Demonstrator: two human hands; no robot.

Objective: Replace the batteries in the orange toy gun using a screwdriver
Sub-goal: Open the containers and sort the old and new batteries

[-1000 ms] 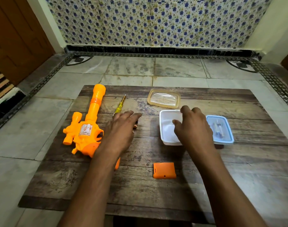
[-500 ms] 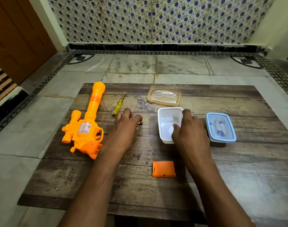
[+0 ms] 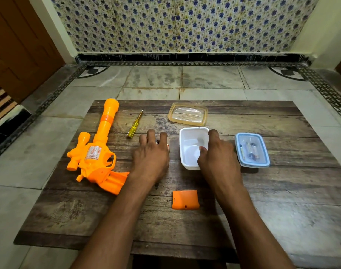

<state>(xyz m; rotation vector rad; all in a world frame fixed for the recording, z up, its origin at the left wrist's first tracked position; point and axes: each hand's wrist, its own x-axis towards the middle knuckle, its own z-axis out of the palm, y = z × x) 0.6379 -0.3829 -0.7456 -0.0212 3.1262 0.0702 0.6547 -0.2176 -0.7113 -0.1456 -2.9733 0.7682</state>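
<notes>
On the wooden worktop (image 3: 262, 200) the toy gun (image 3: 96, 154) lies by the left edge, its battery cover (image 3: 185, 199) and screw off, screwdriver (image 3: 135, 124) idle; left hand (image 3: 151, 154) covers batteries, right hand (image 3: 217, 158) grips the white tub (image 3: 191, 140), so refitting remains.

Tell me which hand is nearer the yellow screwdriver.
Left. The left hand lies just right of and below the yellow screwdriver, fingertips close to its handle end. The right hand is farther right, gripping the white container.
</notes>
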